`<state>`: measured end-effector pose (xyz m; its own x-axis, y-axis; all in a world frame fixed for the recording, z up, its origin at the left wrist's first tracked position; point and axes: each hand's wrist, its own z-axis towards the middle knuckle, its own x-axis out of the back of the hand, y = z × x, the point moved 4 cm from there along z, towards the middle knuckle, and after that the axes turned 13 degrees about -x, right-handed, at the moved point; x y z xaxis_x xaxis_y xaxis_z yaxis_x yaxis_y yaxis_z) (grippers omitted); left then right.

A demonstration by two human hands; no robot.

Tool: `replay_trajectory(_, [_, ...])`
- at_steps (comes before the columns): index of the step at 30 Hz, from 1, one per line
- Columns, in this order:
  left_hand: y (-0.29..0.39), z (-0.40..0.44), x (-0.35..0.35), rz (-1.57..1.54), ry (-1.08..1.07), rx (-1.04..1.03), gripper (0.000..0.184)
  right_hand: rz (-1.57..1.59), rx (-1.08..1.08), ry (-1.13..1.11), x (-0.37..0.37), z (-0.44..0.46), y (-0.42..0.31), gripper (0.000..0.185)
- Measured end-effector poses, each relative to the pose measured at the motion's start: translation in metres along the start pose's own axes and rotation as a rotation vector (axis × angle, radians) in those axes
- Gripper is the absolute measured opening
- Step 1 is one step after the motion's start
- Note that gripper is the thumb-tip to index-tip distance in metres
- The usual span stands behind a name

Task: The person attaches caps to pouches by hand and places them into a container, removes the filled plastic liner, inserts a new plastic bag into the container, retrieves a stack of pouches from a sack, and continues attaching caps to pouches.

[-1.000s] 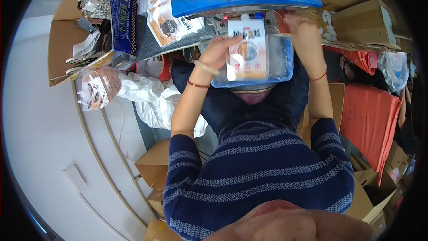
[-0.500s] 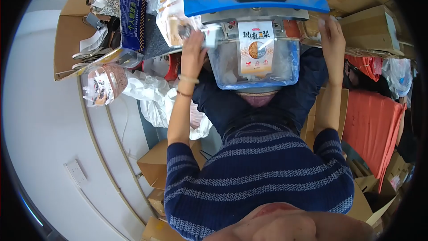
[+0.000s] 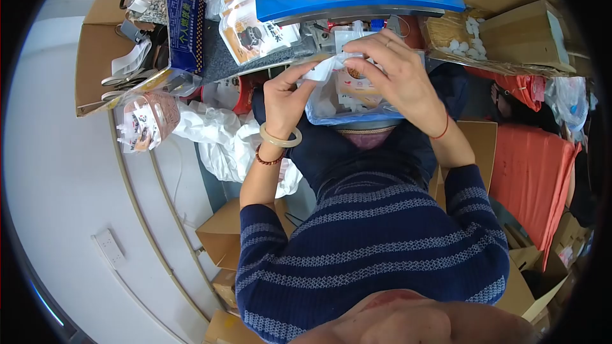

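My left hand (image 3: 285, 97) has thumb and fingers closed on a white plastic pouch (image 3: 325, 69), seen nearly edge-on. My right hand (image 3: 396, 71) pinches the other side of the same pouch, and its fingers partly hide it. Below both hands, a plastic-lined blue tub (image 3: 357, 118) sits between my thighs. Inside it lies a printed pouch (image 3: 358, 97) with an orange lower part, half covered by my right hand. To the left, a stack of printed pouches (image 3: 252, 37) lies on the grey worktop (image 3: 218, 51).
A press with a blue plate (image 3: 363, 5) stands over the worktop. Small white caps (image 3: 468, 44) lie at the right beside a cardboard box (image 3: 526, 35). A box with odds and ends (image 3: 105, 44) stands left. Bagged pouches (image 3: 152, 121) hang below it.
My left hand has come away from the pouch stack with a pouch, lower and toward the middle. My right hand has moved left from the right side and now grips that pouch too.
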<state>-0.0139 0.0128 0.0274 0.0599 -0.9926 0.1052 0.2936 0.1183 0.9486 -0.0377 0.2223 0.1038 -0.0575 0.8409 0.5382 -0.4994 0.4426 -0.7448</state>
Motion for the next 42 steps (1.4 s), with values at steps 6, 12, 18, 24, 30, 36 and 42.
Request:
replay_trajectory(6, [-0.025, 0.000, -0.022, -0.246, -0.606, 0.446, 0.021, -0.211, 0.039, -0.248, 0.001, -0.001, 0.024, 0.020])
replay_trajectory(12, [-0.065, 0.006, -0.044, -0.457, -0.311, 0.523, 0.022, 0.108, -0.413, 0.021, 0.014, -0.005, 0.074, 0.022])
replay_trajectory(18, [-0.049, 0.010, -0.054, -0.335, -0.143, 0.340, 0.012, 0.264, -0.441, 0.033, -0.001, -0.019, 0.071, 0.021])
replay_trajectory(24, [-0.031, -0.001, -0.057, -0.785, 0.006, 0.509, 0.020, 0.092, -0.090, -0.031, -0.042, -0.048, 0.049, 0.019])
replay_trajectory(30, [-0.030, -0.006, -0.039, -0.263, -0.026, 0.197, 0.023, 0.359, -0.419, 0.078, -0.021, -0.050, 0.051, 0.020])
replay_trajectory(36, [-0.013, -0.004, -0.046, -0.166, -0.098, 0.140, 0.021, 0.030, -0.136, 0.141, 0.006, -0.014, 0.033, 0.019])
replay_trajectory(42, [-0.040, -0.005, -0.046, -0.335, -0.531, 0.432, 0.020, -0.137, -0.254, -0.359, 0.007, -0.007, 0.059, 0.028])
